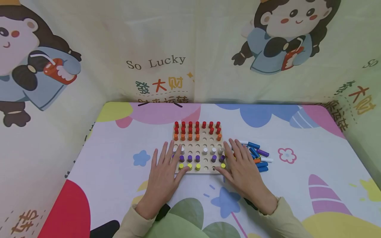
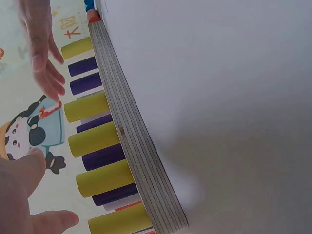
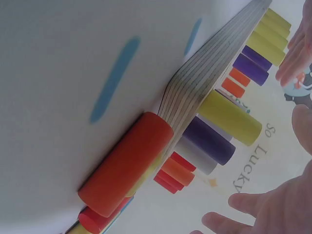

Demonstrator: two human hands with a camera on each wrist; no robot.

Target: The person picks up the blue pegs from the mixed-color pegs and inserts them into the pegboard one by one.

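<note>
A wooden pegboard point(image 1: 194, 142) lies flat on the table, with rows of upright red pegs point(image 1: 190, 125), orange pegs point(image 1: 190, 137), white pegs point(image 1: 205, 151), purple pegs point(image 1: 190, 158) and yellow pegs point(image 1: 197, 167). Several holes are bare. My left hand point(image 1: 163, 177), fingers spread, overlaps the board's left edge in the head view and hides some pegs there. At the right edge is my right hand point(image 1: 242, 170), its fingers also extended and nothing in its grasp. Both wrist views show the fingers beside the peg tops, such as a yellow peg point(image 3: 231, 117).
Right of the board, partly behind my right hand, lies a pile of loose pegs, among them a blue peg point(image 1: 263, 169) and a purple peg point(image 1: 262, 152). One loose red peg point(image 3: 126, 163) rests by the board's corner. A patterned cloth point(image 1: 119, 185) covers the table.
</note>
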